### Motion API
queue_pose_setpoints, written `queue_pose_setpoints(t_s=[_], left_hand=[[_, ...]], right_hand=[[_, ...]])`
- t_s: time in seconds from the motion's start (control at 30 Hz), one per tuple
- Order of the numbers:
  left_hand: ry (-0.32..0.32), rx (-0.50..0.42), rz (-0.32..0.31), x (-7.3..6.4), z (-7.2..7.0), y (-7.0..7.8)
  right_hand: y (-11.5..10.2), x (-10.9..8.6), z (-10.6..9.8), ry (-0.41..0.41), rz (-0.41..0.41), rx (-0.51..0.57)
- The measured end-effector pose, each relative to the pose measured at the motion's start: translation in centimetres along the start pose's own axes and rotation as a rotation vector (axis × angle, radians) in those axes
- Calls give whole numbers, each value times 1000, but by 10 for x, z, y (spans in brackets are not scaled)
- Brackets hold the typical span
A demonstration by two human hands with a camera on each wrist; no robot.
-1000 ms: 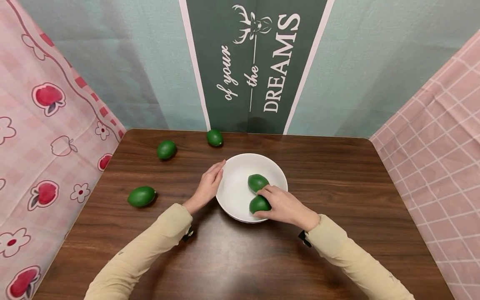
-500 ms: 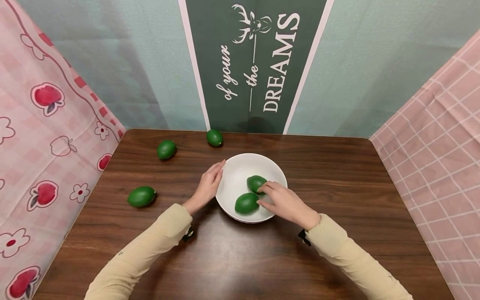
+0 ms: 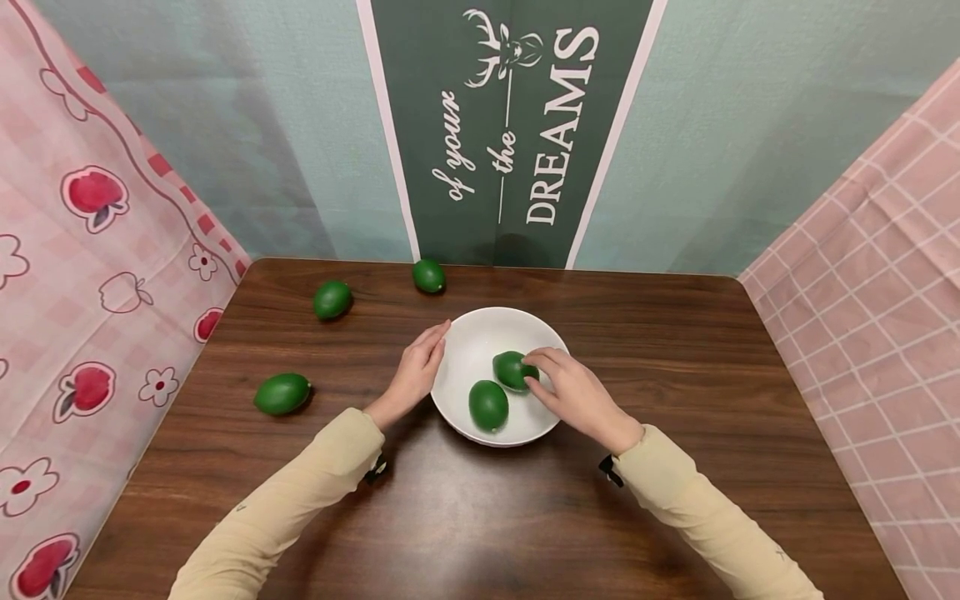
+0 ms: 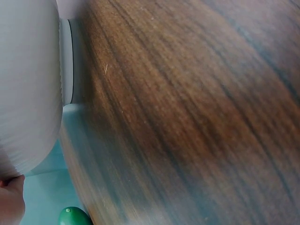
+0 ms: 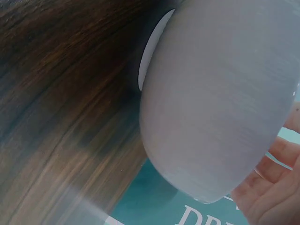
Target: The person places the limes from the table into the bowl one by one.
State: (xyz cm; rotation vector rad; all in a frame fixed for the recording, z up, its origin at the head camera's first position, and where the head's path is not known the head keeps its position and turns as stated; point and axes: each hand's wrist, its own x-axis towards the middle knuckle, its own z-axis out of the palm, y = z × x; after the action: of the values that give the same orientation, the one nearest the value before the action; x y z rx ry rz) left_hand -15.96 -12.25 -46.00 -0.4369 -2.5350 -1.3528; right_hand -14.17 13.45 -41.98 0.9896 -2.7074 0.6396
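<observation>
A white bowl (image 3: 472, 333) holds two limes in the head view. The nearer lime (image 3: 488, 406) lies by the front wall; the farther lime (image 3: 512, 370) is just behind it to the right. My left hand (image 3: 415, 371) rests along the bowl's left rim with its fingers extended. Over the right rim reaches my right hand (image 3: 577, 396), its fingers loosely bent and spread from the thumb at the farther lime's right end. In the right wrist view the bowl's outer wall (image 5: 211, 103) hides the limes, and part of the hand (image 5: 274, 187) shows beyond the rim.
Three more limes lie on the wooden table (image 3: 675, 358): one at the left (image 3: 282, 393), another at the back left (image 3: 332, 299), and the last lime (image 3: 429, 276) by the back edge. Behind the table hangs a green cloth (image 3: 502, 242) with lettering. Pink cloths flank both sides.
My right hand has let go of the nearer lime and moved back slightly toward the rim. That lime has rolled left and turned in the bowl. My left hand has stayed put.
</observation>
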Motion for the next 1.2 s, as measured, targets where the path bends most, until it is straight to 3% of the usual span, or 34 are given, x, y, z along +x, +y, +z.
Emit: queue_pose_setpoints(t_s=[0.6, 0.93, 1.2], left_hand=[[9, -7, 11, -1, -1, 1], [11, -7, 7, 0, 0, 1], [12, -11, 5, 0, 0, 2]], right_hand=[[19, 2, 9, 154, 97, 54], [26, 3, 14, 267, 109, 74], [28, 4, 16, 272, 175, 111]])
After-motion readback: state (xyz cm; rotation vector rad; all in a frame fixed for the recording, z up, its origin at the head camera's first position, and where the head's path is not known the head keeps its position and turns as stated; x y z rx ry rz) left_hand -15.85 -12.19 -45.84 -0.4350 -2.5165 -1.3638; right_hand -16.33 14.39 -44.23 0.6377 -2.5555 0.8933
